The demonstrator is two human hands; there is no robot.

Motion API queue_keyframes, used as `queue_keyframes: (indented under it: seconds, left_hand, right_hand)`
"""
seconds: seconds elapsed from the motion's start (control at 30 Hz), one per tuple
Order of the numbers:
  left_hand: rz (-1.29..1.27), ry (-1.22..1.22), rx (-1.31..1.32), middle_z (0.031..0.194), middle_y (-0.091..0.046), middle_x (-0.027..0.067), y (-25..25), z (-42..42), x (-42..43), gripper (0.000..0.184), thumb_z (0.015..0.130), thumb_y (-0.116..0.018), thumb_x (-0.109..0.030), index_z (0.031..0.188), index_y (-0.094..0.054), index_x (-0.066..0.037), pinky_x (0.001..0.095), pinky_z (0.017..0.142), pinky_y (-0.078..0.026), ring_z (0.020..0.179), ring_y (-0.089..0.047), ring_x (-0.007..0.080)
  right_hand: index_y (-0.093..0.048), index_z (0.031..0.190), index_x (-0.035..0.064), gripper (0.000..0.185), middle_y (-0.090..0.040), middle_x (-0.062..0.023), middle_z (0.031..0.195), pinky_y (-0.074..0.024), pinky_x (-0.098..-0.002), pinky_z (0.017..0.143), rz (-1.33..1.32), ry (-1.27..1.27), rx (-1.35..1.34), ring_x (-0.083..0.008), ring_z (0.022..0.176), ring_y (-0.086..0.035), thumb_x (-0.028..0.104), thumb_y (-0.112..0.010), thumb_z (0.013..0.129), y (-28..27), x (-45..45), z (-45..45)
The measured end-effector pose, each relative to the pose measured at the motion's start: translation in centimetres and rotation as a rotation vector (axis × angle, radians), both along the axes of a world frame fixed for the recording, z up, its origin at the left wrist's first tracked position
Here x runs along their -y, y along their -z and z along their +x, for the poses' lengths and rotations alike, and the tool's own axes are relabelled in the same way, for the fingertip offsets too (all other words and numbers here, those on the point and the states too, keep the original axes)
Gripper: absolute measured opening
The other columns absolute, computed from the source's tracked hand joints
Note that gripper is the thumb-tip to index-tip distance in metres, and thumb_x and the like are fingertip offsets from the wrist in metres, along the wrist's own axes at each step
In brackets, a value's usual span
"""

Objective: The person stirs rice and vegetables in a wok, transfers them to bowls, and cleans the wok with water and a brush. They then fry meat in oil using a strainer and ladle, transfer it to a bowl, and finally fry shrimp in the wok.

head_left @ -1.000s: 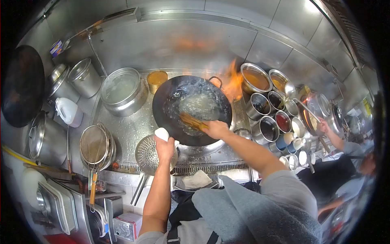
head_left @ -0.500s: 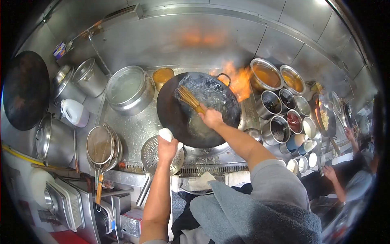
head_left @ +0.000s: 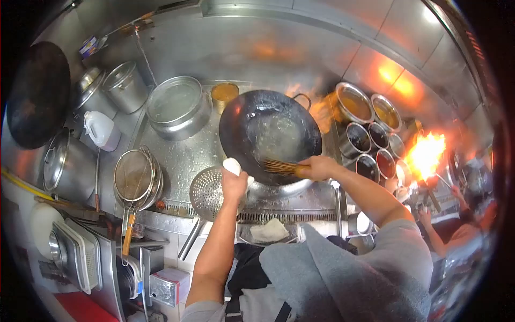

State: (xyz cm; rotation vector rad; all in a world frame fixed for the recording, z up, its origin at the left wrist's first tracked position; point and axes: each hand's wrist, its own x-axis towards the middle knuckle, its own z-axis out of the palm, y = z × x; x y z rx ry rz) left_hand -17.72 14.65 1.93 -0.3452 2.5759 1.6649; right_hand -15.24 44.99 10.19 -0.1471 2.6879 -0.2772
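Note:
My left hand (head_left: pixel 235 185) is closed round a white cloth (head_left: pixel 232 166) at the near left rim of a large dark wok (head_left: pixel 241 115). The wok is tilted, with cloudy liquid pooled inside it. In my right hand (head_left: pixel 320 168) is a bamboo brush (head_left: pixel 284 167), whose bristles point left and lie against the near inner side of the wok. A perforated ladle (head_left: pixel 206 194) rests on the stove just left of my left forearm.
Flames rise behind the wok's right side. A wide pot (head_left: pixel 178 110) and wire strainers (head_left: pixel 134 174) stand left; sauce containers (head_left: pixel 358 138) stand right. Farther right, a co-worker's hand (head_left: pixel 456 193) is beside a tall flame (head_left: pixel 426 155).
The brush has swung from the wok's upper left to its near side, its bristles now pointing left. The wok is more tilted. A large flame has flared up at the co-worker's station.

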Motion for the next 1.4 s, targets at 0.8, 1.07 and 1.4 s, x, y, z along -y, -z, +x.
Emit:
queue_keyframes:
  seconds: [0.8,1.07,1.4]
  left_hand:
    - [0.167,0.037,0.114,0.114,-0.063,0.0252,0.6,0.0,-0.4,0.060,0.074,-0.068,-0.014,0.125,-0.045,0.006,0.0409,0.092,-0.048,0.104,-0.064,0.0362]
    - [0.139,0.042,0.041,0.114,-0.062,0.0283,1.0,1.0,-0.3,0.064,0.075,-0.069,-0.018,0.126,-0.042,0.010,0.0407,0.094,-0.047,0.108,-0.062,0.0369]
    - [0.254,0.045,0.115,0.105,-0.064,0.0175,0.0,0.6,-0.6,0.046,0.077,-0.065,-0.006,0.120,-0.050,0.004,0.0376,0.079,-0.052,0.092,-0.065,0.0257]
  right_hand:
    - [-0.049,0.138,0.0267,0.051,-0.072,-0.0141,0.098,-0.0546,-0.0481,0.082,0.036,0.356,-0.374,-0.0355,0.094,-0.069,0.048,-0.056,0.092,8.3,0.4,-13.2]
    - [-0.052,0.138,0.0277,0.051,-0.067,-0.0143,0.119,-0.0496,-0.0466,0.095,-0.136,0.145,-0.026,-0.0363,0.112,-0.062,0.051,-0.052,0.092,1.9,6.2,-3.4]
    - [-0.063,0.128,0.0331,0.049,-0.073,-0.0059,0.108,-0.0520,-0.0437,0.090,0.016,0.442,-0.098,-0.0265,0.100,-0.070,0.058,-0.059,0.085,1.5,-5.7,-12.1]
